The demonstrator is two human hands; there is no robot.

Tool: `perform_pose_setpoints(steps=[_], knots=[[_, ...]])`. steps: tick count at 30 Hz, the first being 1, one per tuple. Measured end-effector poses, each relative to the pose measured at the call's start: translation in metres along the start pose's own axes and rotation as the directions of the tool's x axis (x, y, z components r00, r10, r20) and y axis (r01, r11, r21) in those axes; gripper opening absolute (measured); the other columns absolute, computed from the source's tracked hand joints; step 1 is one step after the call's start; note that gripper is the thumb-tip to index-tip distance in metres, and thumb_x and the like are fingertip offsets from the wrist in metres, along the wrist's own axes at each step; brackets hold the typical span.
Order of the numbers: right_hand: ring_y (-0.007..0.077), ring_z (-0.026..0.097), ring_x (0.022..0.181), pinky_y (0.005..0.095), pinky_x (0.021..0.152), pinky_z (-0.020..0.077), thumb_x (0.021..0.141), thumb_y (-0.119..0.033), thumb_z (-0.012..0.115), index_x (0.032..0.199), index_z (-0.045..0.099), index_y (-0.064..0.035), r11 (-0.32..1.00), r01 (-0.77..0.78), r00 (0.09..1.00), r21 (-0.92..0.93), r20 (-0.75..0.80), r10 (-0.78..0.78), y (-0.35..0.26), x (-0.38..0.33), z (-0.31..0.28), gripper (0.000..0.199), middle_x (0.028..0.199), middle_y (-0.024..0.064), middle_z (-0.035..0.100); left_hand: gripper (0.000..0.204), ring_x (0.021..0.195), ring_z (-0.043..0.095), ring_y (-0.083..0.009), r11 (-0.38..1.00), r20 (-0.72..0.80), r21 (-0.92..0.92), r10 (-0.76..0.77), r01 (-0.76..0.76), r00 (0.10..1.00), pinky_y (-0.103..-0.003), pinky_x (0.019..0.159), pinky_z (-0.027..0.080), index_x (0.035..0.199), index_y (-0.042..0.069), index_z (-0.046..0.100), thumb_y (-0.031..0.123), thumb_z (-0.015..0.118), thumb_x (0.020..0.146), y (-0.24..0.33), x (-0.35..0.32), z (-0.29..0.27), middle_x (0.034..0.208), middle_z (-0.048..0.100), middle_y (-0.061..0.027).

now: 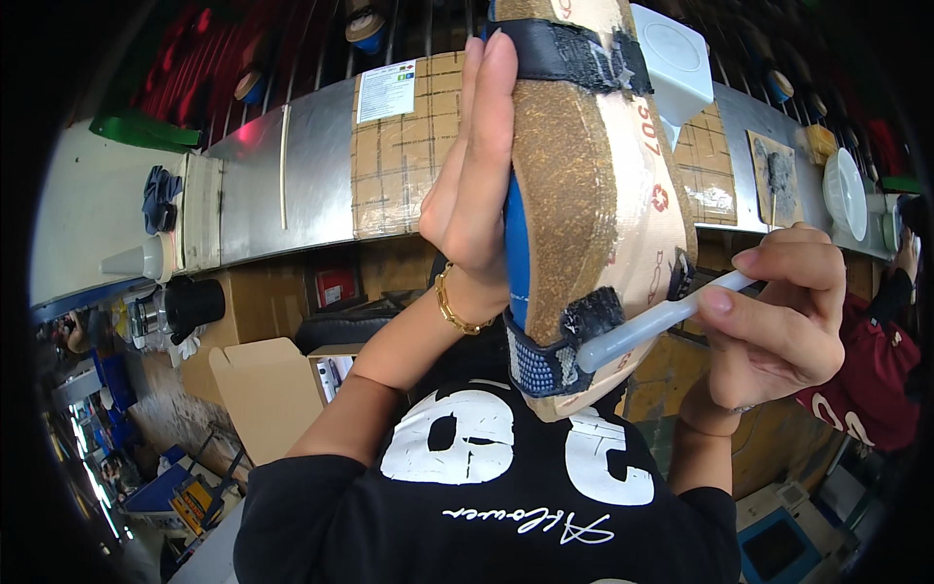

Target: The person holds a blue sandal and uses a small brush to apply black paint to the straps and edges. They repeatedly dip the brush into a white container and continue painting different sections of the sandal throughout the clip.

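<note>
Close in front of me, an unfinished sandal on a blue last (519, 263) is held upright, its underside facing up. Its insole (564, 165) is brown and fibrous with a pale printed middle strip. A black strap end (550, 49) is folded over it at the top; a black-and-grey woven strap (538, 360) wraps the lower end. My left hand (477, 165) grips the sandal from the left, fingers straight and pressed along its side. Between thumb and fingers, my right hand (778, 311) pinches a translucent white rod (647, 328), its rounded tip at the lower strap's folded end.
Behind runs a metal bench (311, 156) carrying a taped cardboard box (409, 175), a white plastic container (671, 58), a stained board (775, 180) and a white bowl (844, 193). Further back, more lasts (365, 29) sit on a roller rack. Another person's maroon sleeve (876, 360) shows at right.
</note>
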State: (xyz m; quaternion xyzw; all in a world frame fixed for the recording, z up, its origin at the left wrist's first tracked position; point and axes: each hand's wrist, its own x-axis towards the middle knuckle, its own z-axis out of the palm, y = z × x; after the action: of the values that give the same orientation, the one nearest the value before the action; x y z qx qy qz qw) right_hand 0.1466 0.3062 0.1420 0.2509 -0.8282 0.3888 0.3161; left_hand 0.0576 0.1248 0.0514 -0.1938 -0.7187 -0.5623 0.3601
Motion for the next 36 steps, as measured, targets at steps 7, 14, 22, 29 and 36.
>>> perform_pose_setpoints(steps=[7, 14, 22, 29, 36], knots=[[0.0228, 0.052, 0.08, 0.0354, 0.071, 0.0371, 0.058, -0.006, 0.081, 0.086, 0.079, -0.0126, 0.995, 0.095, 0.981, 0.029, 0.168, -0.098, 0.014, 0.021, -0.017, 0.028, 0.092, 0.009, 0.061, 0.06, 0.112, 0.069, -0.0387, 1.0, 0.021, -0.012, 0.009, -0.009, 1.0, -0.036, 0.081, 0.061, 0.13, -0.014, 0.06, 0.01, 0.08, 0.078, 0.005, 0.001, 0.0, 0.128, 0.064, -0.0314], [0.0216, 0.054, 0.076, 0.0337, 0.069, 0.0378, 0.055, -0.01, 0.079, 0.078, 0.08, -0.011, 0.99, 0.05, 0.974, 0.135, 0.213, -0.078, 0.023, 0.045, -0.017, 0.022, 0.087, 0.0092, 0.063, 0.077, 0.096, 0.073, -0.0252, 0.991, 0.184, 0.024, 0.127, -0.134, 0.975, -0.032, 0.079, 0.061, 0.145, -0.006, 0.049, 0.016, 0.083, 0.079, 0.008, 0.01, -0.007, 0.115, 0.072, -0.0206], [0.0163, 0.056, 0.074, 0.0271, 0.066, 0.038, 0.07, -0.016, 0.084, 0.081, 0.08, -0.0073, 0.817, -0.155, 0.897, 0.556, 0.425, -0.119, 0.044, 0.063, -0.015, 0.014, 0.084, 0.0081, 0.064, 0.068, 0.1, 0.074, -0.03, 1.0, 0.199, -0.006, 0.023, -0.022, 0.98, -0.032, 0.078, 0.06, 0.14, -0.006, 0.057, 0.009, 0.081, 0.077, 0.015, 0.007, -0.005, 0.123, 0.068, -0.0266], [0.0134, 0.06, 0.075, 0.0241, 0.067, 0.0444, 0.082, -0.001, 0.079, 0.096, 0.081, -0.0033, 0.989, -0.137, 0.981, -0.056, -0.148, 0.127, 0.047, 0.048, 0.019, 0.015, 0.08, 0.005, 0.065, 0.082, 0.086, 0.076, -0.0218, 0.971, -0.009, -0.181, -0.163, 0.159, 0.987, -0.03, 0.072, 0.061, 0.145, -0.007, 0.05, 0.021, 0.087, 0.077, 0.006, 0.009, 0.005, 0.11, 0.075, -0.0206], [0.0113, 0.055, 0.071, 0.0241, 0.065, 0.0418, 0.079, 0.001, 0.079, 0.095, 0.08, -0.0022, 0.94, -0.334, 0.937, 0.076, -0.079, 0.339, 0.009, 0.016, 0.018, 0.016, 0.076, 0.0032, 0.061, 0.083, 0.1, 0.074, -0.0285, 0.991, -0.003, -0.034, -0.126, 0.126, 0.992, -0.031, 0.077, 0.062, 0.143, -0.008, 0.051, 0.024, 0.088, 0.075, -0.013, 0.012, -0.006, 0.131, 0.064, -0.0267]])
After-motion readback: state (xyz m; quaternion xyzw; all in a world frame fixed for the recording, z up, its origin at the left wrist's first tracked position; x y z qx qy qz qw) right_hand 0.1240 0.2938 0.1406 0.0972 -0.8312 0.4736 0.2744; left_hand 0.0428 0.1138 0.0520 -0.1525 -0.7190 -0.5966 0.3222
